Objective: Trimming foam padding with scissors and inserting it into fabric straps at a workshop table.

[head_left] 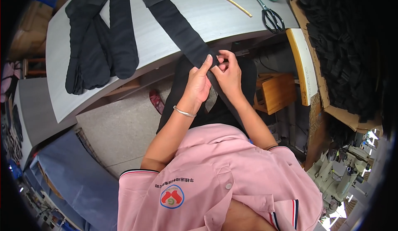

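Observation:
A long black sock (pixel 178 27) lies across the table edge, with its folded cuff on the tabletop and its near end in my hands. My left hand (pixel 199 83) is closed on that near end, thumb on top. Beside it, my right hand (pixel 228 73) has its fingers curled at the sock's tip, and the fingertips are partly hidden. A narrow dark strip (pixel 222 91) hangs from between my hands over my lap; I cannot tell whether it is part of the sock. Several more black socks (pixel 97 44) lie piled on the table to the left.
The grey table (pixel 215 19) curves ahead of me. Black-handled scissors (pixel 271 20) and a wooden-handled pointed tool (pixel 236 5) lie at its right. A cardboard box (pixel 352 125) of black pieces stands far right, near a wooden stool (pixel 275 92) and sewing machine (pixel 336 181).

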The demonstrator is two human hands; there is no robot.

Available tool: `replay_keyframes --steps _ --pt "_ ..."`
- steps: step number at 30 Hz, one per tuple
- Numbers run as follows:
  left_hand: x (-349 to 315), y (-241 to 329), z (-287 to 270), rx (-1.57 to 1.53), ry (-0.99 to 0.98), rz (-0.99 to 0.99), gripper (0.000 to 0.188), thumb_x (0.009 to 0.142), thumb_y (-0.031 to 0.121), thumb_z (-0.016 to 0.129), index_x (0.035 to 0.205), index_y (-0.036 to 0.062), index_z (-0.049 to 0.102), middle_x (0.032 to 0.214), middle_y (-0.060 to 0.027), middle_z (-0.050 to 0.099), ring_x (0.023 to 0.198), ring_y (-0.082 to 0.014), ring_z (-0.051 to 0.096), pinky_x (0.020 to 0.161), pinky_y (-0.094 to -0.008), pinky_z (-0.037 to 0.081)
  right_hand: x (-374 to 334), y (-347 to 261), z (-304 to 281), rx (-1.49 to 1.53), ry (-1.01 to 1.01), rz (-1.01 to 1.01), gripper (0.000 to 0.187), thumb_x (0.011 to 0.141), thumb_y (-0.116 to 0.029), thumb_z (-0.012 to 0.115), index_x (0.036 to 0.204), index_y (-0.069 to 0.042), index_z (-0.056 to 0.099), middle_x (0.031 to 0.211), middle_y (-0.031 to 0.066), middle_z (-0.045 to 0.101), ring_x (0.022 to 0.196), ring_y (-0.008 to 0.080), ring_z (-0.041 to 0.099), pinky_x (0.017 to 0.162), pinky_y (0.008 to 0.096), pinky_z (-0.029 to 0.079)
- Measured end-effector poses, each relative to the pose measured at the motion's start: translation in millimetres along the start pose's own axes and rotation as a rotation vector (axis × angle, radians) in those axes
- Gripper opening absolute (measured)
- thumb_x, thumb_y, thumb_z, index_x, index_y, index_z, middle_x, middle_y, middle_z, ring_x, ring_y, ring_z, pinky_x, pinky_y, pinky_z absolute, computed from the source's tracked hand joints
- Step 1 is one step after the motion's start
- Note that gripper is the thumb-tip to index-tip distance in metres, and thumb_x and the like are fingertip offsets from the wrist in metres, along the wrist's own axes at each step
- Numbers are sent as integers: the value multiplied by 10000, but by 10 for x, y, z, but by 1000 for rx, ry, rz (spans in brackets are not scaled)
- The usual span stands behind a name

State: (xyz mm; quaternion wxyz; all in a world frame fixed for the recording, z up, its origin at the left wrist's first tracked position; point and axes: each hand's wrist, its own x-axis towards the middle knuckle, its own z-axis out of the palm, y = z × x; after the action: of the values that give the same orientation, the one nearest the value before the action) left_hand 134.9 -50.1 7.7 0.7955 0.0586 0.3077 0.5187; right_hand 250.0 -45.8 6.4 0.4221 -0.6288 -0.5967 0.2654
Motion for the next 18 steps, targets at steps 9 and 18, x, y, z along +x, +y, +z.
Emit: replay_keyframes --steps 9,18 --pt "12 -2 -7 14 66 -15 351 970 295 663 1093 -34 643 1033 -138 702 924 -203 685 842 -346 564 -441 -129 -398 -403 -214 -440 672 748 -40 724 1378 -144 513 1310 182 488 1038 358 598 797 400 536" --pt "59 -62 39 97 124 64 318 963 274 674 1072 -23 655 1006 -132 707 977 -209 678 877 -357 542 -448 -113 -131 -691 -327 -147 765 748 17 671 1447 -195 443 1191 236 531 942 406 646 701 457 558"
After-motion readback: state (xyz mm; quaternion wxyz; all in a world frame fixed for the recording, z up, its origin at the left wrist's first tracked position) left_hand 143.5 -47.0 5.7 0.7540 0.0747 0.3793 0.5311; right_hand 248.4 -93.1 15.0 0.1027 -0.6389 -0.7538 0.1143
